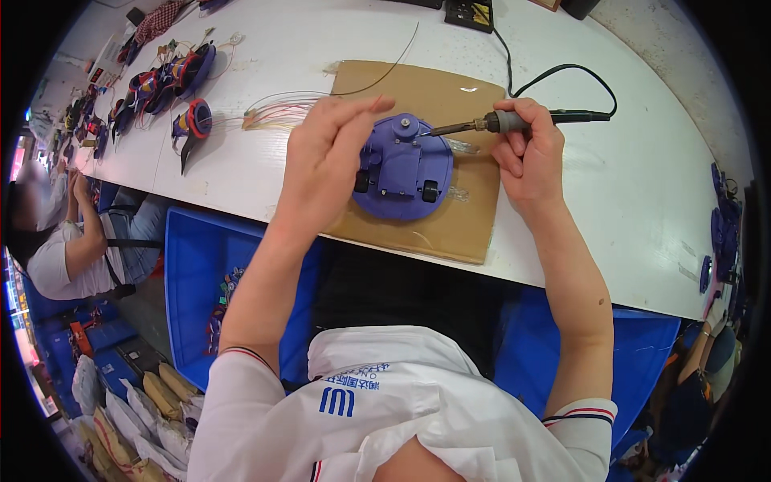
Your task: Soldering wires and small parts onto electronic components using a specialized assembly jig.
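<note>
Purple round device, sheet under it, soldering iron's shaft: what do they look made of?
Purple device: probably moulded plastic, satin, with raised shapes in one colour.
Sheet: likely cardboard, matte, plain brown.
Shaft: seemingly metal, dull and darkened, meeting a brassy collar.

Purple-and-red assemblies (pixel 191 74) lie along the left of the white worktop (pixel 618 201). A co-worker (pixel 64 261) in a white top sits farther left. Pale and tan sacks (pixel 132 422) crowd together near a blue bin (pixel 185 245).
</note>
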The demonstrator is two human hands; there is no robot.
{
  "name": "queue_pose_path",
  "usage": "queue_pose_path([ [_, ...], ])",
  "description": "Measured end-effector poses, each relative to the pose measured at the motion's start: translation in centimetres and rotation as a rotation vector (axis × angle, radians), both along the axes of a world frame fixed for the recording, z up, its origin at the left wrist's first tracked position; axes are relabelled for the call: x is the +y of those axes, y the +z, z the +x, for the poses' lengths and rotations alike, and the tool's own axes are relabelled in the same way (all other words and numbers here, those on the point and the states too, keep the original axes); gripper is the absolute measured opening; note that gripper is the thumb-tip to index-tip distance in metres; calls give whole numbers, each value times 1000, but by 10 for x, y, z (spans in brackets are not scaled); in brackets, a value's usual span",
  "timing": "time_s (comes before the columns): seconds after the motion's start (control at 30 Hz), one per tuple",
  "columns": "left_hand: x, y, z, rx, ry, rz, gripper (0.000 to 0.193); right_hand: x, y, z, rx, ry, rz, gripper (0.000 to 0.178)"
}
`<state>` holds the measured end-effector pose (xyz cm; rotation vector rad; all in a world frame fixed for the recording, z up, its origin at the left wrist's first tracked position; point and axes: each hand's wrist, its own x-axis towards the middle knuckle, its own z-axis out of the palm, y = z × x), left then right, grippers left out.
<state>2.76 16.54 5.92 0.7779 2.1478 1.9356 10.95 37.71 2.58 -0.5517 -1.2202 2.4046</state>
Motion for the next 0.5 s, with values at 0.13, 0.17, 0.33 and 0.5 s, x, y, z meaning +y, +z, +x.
queue_pose_path([
  [0.13,-10,-10,18,46,114,-110,14,-1,-4,0,-5,17,38,24],
  [0.17,-9,-14,21,65,129,-100,12,0,-5,0,-10,15,28,24],
  [0.33,-3,-23,26,163,186,-113,9,0,-5,0,-31,17,40,25],
  [0.5,6,-26,25,372,238,-164,10,-1,-1,2,-38,17,51,25],
])
